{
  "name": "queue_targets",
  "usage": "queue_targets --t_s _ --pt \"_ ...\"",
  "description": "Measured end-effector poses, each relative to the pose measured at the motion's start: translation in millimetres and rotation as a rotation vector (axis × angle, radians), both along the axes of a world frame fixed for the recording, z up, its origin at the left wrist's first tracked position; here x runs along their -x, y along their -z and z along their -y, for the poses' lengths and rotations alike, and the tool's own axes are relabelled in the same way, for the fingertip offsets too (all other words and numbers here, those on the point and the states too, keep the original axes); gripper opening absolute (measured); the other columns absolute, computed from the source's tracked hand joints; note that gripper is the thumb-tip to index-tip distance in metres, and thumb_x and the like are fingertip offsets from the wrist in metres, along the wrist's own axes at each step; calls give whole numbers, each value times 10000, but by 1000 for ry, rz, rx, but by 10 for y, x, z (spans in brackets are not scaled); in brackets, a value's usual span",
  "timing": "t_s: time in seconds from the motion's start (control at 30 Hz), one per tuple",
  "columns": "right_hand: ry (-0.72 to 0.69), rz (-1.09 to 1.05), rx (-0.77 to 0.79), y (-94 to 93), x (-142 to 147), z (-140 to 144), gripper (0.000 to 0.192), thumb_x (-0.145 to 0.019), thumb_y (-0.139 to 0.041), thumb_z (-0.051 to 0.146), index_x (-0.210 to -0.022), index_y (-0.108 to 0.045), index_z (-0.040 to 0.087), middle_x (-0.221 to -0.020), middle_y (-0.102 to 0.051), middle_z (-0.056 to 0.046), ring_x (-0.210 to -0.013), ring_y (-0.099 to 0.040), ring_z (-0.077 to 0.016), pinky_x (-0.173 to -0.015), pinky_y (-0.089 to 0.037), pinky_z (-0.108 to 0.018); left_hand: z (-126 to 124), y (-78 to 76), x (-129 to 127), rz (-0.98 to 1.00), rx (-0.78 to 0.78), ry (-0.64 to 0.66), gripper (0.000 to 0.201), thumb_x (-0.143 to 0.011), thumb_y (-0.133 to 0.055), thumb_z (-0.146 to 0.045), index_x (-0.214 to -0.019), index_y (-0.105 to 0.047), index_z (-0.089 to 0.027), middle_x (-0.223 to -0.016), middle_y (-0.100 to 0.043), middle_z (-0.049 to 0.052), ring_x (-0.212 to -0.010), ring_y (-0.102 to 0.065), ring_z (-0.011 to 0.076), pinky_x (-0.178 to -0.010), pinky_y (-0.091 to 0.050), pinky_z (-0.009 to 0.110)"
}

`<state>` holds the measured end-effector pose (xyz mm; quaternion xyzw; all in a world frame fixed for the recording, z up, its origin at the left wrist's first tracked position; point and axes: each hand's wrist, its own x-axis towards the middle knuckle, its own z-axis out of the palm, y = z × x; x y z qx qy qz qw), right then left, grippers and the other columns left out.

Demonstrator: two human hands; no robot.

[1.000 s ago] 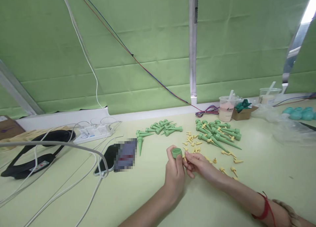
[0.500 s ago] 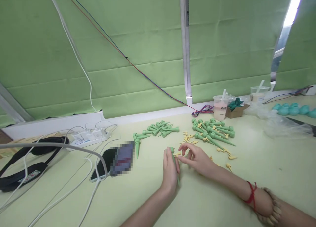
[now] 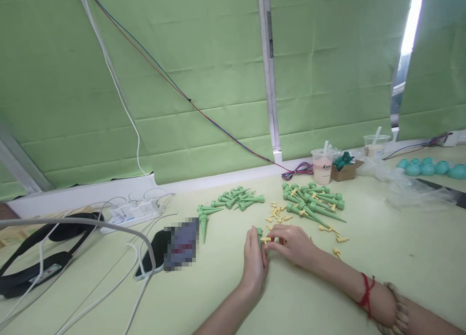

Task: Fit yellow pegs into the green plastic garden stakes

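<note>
"Right hand (image 3: pixel 294 242) has moved in since the earlier frame, where its fingers stand open beside the small yellow valve (image 3: pixel 265 240). Now thumb and forefinger pinch the valve's outer end."

"And the left hand (image 3: pixel 254 264)?"

"It wraps a green plastic watering spike (image 3: pixel 259 232), wide collar upward; the fingers and palm hide most of the length."

"Where exactly is the valve?"

"At the spike's side, just below the collar, pointing toward the right hand. Whether its stem is fully in cannot be told, because fingers cover the join."

"How is this step done well?"

"Judging by the pose, the step is seating the valve in the spike's side. The left hand does best to brace the spike firmly so that it cannot roll. The right does best to push straight along the stem, without levering, since so thin a part could snap. If it sticks, a slight twist may help."

"What lies around them?"

"Beyond the right hand, loose yellow valves (image 3: pixel 277 211) lie scattered on the pale table (image 3: pixel 371 247), next to a right-hand pile of green spikes (image 3: pixel 316 205), several with yellow pieces among them. Farther left, another group of green spikes (image 3: pixel 235 199) shows no yellow."
</note>
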<state>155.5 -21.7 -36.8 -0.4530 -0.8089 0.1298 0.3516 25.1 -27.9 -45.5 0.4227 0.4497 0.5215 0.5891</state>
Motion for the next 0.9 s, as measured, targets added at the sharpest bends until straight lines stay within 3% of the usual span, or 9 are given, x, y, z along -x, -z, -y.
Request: queue_targets --t_s 0.23,0.43,0.73,0.9 --pt "-38 122 -87 -15 -10 37 299 -883 -440 406 -865 -653 198 -772 -640 -26 -580 -541 -115 -566 -353 -239 42 -29 -8 22 -63 -34 379 -789 -446 -563 -707 -353 -205 -512 -244 -95 -376 -187 39 -360 -186 151" --pt "-66 129 -223 -30 -48 19 306 -882 -436 436 -999 -616 218 -862 -647 -29 -558 -530 -100 -598 -363 -246 113 -120 -41 -36 -191 -113 322 -825 -392 -532 -853 -462 -219 -628 -329 -65 -415 -236 49 -368 -229 168" --pt "-71 286 -381 -4 -48 54 353 -937 -310 340 -882 -620 180 -759 -589 -49 -534 -480 -98 -506 -282 -237 155 -63 -26 -56 -273 -68 323 -834 -380 -532 -878 -468 -225 -696 -388 -29 -588 -396 95 -529 -379 185" --pt "-81 182 -331 -32 -10 129 390 -928 -292 334 -771 -602 158 -684 -556 -54 -516 -452 -113 -489 -265 -248 157 -53 35 -267 -365 -90 327 -857 -334 -514 -933 -472 -228 -594 -360 -41 -527 -369 114 -518 -331 219"
